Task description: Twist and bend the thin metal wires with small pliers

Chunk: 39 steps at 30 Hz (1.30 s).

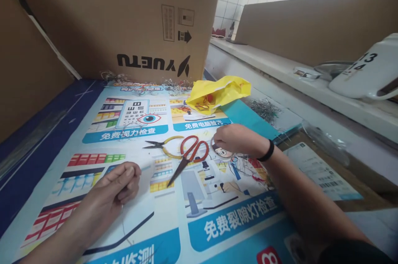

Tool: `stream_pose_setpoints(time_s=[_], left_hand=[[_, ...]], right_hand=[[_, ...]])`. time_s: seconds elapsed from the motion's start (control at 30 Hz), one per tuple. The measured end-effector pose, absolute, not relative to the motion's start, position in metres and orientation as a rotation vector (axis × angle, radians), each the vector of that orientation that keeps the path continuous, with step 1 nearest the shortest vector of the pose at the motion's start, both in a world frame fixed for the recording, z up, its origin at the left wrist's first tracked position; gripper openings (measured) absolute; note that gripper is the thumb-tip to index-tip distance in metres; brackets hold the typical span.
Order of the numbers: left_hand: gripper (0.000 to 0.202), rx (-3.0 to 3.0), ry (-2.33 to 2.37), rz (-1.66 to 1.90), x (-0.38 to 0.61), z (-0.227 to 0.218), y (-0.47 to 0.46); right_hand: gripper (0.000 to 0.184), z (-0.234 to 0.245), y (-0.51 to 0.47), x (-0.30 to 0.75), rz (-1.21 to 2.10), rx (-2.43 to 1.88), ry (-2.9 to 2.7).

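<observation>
My left hand (pixel 120 187) is closed in front of me over the printed sheet (pixel 146 214), thumb pressed against curled fingers. What it may pinch is too small to make out. Farther right, my right hand (pixel 234 140) is closed too, its fingertips turned down and hidden; a thin ring-like edge shows beside them. Between the hands lie scissors (pixel 178 171) with red handles, blades pointing toward me. They touch or overlap pliers (pixel 154 144) with yellow handles and dark jaws pointing left. Beyond my right hand, an open yellow bag (pixel 228 90) has small orange and red things at its mouth.
A large cardboard box (pixel 108 19) stands at the back. Tangled silver wire (pixel 264 108) lies at the right, with more along the box's foot. Colored threads or wires (pixel 255 168) lie beneath my right forearm. A white mug (pixel 363 73) stands on the ledge (pixel 280 65).
</observation>
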State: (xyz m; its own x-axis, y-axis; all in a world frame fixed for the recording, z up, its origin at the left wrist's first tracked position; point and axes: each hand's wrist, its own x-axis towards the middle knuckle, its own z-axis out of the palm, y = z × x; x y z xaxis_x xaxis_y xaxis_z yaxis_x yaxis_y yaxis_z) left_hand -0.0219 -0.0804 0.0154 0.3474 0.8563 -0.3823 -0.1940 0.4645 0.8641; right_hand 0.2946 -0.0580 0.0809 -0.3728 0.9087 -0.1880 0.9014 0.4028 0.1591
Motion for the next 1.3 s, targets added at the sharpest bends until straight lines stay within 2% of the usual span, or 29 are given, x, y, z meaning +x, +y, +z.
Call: stream_pose_setpoints(time_s=[0.2,0.9,1.07,1.13,1.2,1.3], left_hand=[[0.021,0.836,1.063,0.807,-0.021,0.014,-0.078],[0.020,0.908,1.058,0.761,-0.019,0.016,-0.079],[0.022,0.930,1.058,0.777,-0.017,0.015,-0.078],[0.022,0.965,1.084,0.784,-0.017,0.013,-0.078],[0.022,1.030,1.126,0.787,-0.017,0.012,-0.079],[0.021,1.167,1.172,0.803,-0.014,0.016,-0.081]], right_hand=[[0.026,0.067,-0.046,0.316,0.036,1.623,2.135],[0.023,0.047,-0.047,0.302,0.168,1.663,2.133],[0.019,0.056,-0.042,0.315,0.084,1.670,2.178],[0.017,0.064,-0.042,0.318,-0.072,1.751,2.336],[0.015,0.068,-0.045,0.312,-0.441,1.883,2.617],[0.017,0.062,-0.053,0.286,-1.566,1.987,2.769]])
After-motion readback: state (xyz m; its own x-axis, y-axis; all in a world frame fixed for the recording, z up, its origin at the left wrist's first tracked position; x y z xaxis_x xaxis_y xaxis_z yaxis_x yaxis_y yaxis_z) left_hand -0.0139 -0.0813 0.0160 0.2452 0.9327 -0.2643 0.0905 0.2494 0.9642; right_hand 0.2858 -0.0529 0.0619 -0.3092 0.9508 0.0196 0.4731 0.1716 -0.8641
